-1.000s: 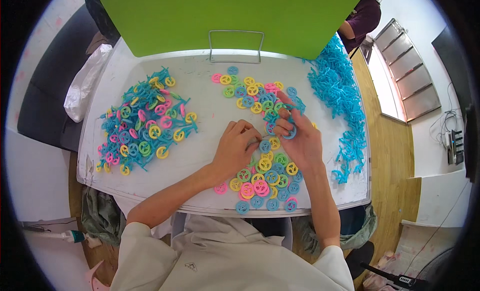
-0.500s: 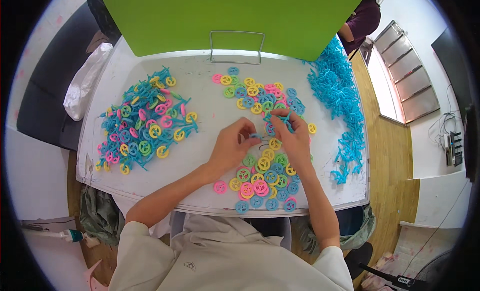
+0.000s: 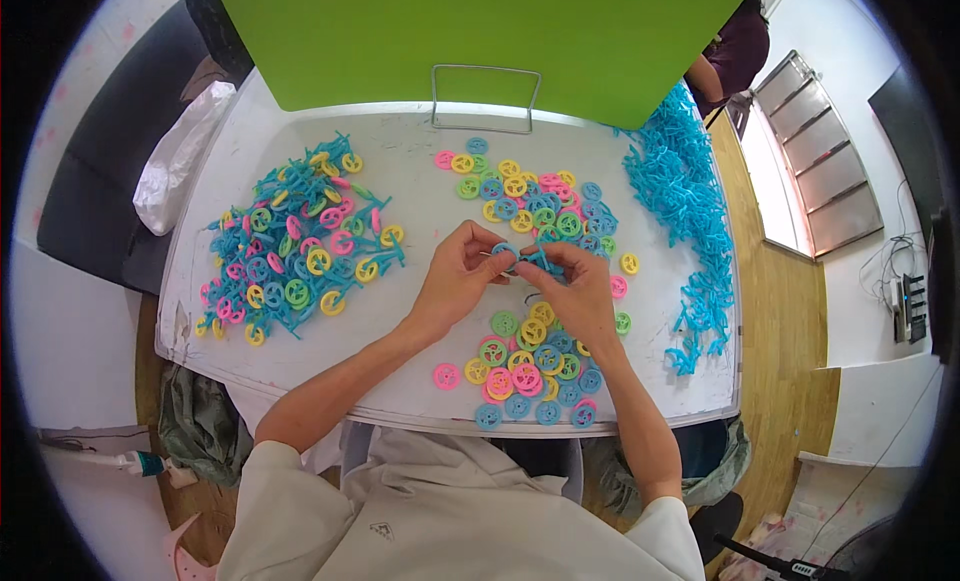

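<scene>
Above the middle of the white table (image 3: 390,371), my two hands meet. My left hand (image 3: 455,281) pinches a small blue spoked plastic wheel (image 3: 503,250) between thumb and fingers. Closed around a blue branched plastic piece (image 3: 543,262), my right hand (image 3: 582,296) brings it up against the wheel; the fingers partly hide where the two meet, and I cannot tell whether they are joined. Loose pink, yellow, green and blue wheels (image 3: 526,378) lie nearer to me below the hands. Another spread of such wheels (image 3: 522,222) lies just beyond them.
A heap of blue pieces with coloured wheels on them (image 3: 318,260) covers the table's left side. Plain blue branched pieces (image 3: 675,186) are piled along the right edge. A green panel (image 3: 480,31) with a wire handle (image 3: 485,68) stands at the back. Another person's sleeve (image 3: 742,51) shows at the far right.
My hands have come together: the right hand has moved left and toward me from over the far wheels, bringing the blue piece to the wheel in my left hand.
</scene>
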### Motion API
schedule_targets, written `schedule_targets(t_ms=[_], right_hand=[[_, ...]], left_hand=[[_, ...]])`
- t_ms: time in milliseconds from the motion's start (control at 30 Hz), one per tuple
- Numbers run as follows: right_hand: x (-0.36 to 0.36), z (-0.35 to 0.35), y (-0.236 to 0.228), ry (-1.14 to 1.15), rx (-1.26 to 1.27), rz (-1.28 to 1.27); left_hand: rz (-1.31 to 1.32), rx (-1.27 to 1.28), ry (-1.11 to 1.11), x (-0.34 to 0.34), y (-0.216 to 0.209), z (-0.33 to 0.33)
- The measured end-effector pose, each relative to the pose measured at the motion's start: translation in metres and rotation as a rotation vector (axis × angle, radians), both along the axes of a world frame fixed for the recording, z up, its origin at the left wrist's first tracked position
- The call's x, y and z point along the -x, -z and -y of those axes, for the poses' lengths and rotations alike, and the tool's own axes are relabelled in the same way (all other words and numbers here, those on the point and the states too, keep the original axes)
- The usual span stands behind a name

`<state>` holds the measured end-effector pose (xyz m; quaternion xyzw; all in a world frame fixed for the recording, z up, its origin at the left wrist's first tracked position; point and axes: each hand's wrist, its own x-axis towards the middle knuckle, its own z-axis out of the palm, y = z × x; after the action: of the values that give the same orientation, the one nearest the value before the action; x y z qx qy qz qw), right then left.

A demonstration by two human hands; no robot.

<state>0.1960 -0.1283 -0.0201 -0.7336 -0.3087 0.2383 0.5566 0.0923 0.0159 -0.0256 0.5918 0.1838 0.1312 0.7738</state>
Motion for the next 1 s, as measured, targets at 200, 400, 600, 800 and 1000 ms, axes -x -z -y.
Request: schedule_targets(t_ms=[200,400,600,800,1000], right_hand=[[0.012,-0.008,-0.005,-0.002,-0.067,0.013],[0.010,-0.006,-0.001,0.000,-0.095,-0.222],[0.013,-0.006,0.002,0.060,-0.207,0.033],[0.013,-0.005,0.004,0.110,-0.098,0.168],[0.018,-0.011,0.001,0.163,-0.084,0.018]], left_hand=[[-0.017,-0.157,-0.075,0.001,0.007,-0.002],[0.083,-0.304,-0.116,0.001,0.007,0.000],[0.122,-0.303,-0.082,0.002,-0.002,0.001],[0.097,-0.246,-0.071,0.003,-0.004,0.005],[0.110,-0.216,-0.098,0.006,-0.002,0.007]])
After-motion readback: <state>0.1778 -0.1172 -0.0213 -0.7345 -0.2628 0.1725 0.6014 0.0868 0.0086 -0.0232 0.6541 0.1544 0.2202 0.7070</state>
